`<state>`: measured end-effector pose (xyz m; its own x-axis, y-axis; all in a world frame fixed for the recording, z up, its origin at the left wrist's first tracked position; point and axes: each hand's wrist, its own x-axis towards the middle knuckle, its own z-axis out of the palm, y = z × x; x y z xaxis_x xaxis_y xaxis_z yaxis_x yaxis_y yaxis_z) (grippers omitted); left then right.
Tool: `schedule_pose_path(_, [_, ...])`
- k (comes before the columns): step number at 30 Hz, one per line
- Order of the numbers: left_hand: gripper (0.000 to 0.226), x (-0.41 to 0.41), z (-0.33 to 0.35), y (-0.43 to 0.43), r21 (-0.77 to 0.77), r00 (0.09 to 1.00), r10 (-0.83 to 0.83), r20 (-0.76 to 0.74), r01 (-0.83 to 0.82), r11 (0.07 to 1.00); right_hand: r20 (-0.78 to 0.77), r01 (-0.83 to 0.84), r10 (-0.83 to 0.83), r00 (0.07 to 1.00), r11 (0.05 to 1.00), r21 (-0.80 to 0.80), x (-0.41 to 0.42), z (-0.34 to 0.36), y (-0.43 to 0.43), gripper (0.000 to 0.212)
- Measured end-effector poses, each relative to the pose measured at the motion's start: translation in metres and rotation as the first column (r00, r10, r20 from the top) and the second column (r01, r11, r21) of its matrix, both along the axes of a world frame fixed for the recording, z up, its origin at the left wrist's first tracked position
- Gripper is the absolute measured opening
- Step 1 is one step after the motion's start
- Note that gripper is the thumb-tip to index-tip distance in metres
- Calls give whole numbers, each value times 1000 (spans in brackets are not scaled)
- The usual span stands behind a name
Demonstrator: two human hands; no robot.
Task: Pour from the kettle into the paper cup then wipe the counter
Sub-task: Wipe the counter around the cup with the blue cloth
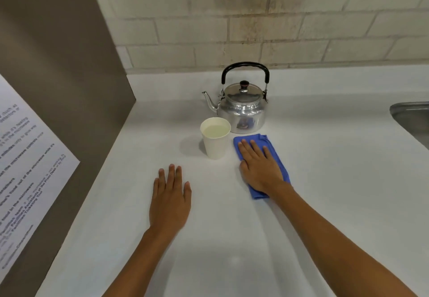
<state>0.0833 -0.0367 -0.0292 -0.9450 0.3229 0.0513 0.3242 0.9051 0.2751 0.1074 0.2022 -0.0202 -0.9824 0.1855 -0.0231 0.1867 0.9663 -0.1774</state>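
A shiny metal kettle (241, 108) with a black handle stands upright at the back of the white counter (325, 180), its spout pointing left. Just in front of it, to the left, a white paper cup (215, 138) stands upright with liquid in it. A folded blue cloth (274, 148) lies on the counter right of the cup. My right hand (260, 169) rests flat on the cloth, fingers spread, covering its middle. My left hand (170, 197) lies flat on the bare counter, left of and nearer than the cup, holding nothing.
A brown side panel (58, 87) with a printed paper notice (27, 169) closes off the left. A pale brick wall (255, 22) runs behind the counter. The corner of a steel sink (413, 122) shows at the right edge.
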Motion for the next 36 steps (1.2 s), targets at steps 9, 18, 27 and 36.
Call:
schedule_pose_path(9, [54,1,1,2,12,1000,16,3,-16,1000,17,-128,129,992,991,-27,-17,8,27,53])
schedule_pose_path(18, [55,2,3,3,10,1000,28,5,-28,1000,3,-187,187,982,981,-60,-17,9,25,52])
schedule_pose_path(27, [55,2,4,1,25,999,30,16,-31,999,-23,-65,64,998,995,-70,14,4,81,54])
schedule_pose_path(36, [54,3,2,2,25,1000,20,-9,-20,999,-97,-52,51,994,999,-13,51,-11,-4,57])
